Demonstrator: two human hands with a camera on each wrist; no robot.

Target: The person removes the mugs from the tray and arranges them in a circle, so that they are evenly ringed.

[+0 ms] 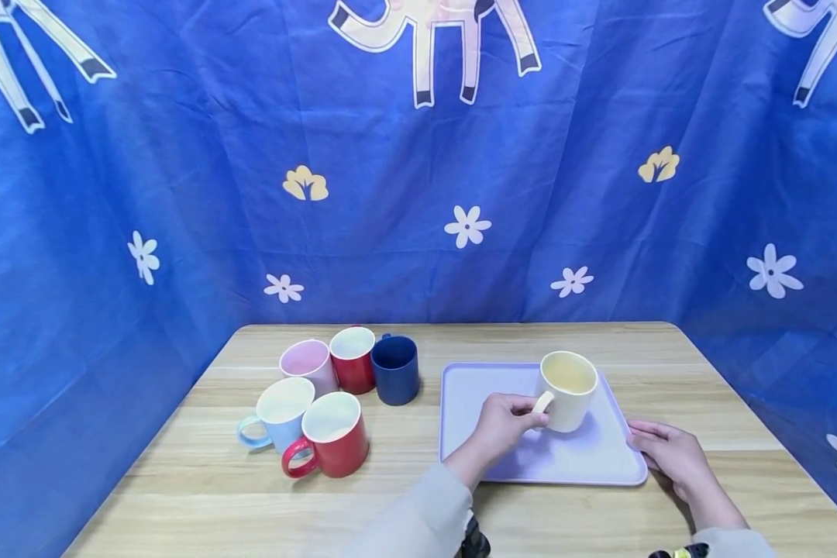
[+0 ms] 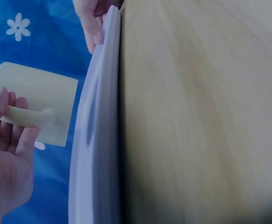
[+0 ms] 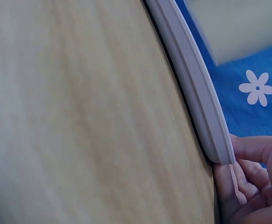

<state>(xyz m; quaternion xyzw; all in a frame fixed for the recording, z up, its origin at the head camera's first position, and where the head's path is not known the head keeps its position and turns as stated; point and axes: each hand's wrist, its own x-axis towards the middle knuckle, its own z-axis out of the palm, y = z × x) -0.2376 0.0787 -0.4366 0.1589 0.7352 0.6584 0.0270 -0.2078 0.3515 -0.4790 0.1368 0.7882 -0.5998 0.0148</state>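
My left hand (image 1: 501,434) pinches the handle of a cream mug (image 1: 570,403), thumb and fingers around it. The mug is upright over the right half of a lilac tray (image 1: 484,403). In the left wrist view, a strip of blue shows between the mug's base (image 2: 56,93) and the tray's rim (image 2: 96,116), so the mug hangs slightly above it. My right hand (image 1: 673,457) grips the tray's right edge near the front corner. The right wrist view shows its thumb (image 3: 253,147) at the rim and curled fingers lower down, partly hidden.
Left of the tray stand a pink mug (image 1: 310,364), a dark red mug (image 1: 354,368), a navy mug (image 1: 396,376), a light blue mug (image 1: 279,411) and a red mug (image 1: 342,446), close together on the wooden table (image 1: 216,496). A blue patterned curtain (image 1: 390,170) surrounds the table.
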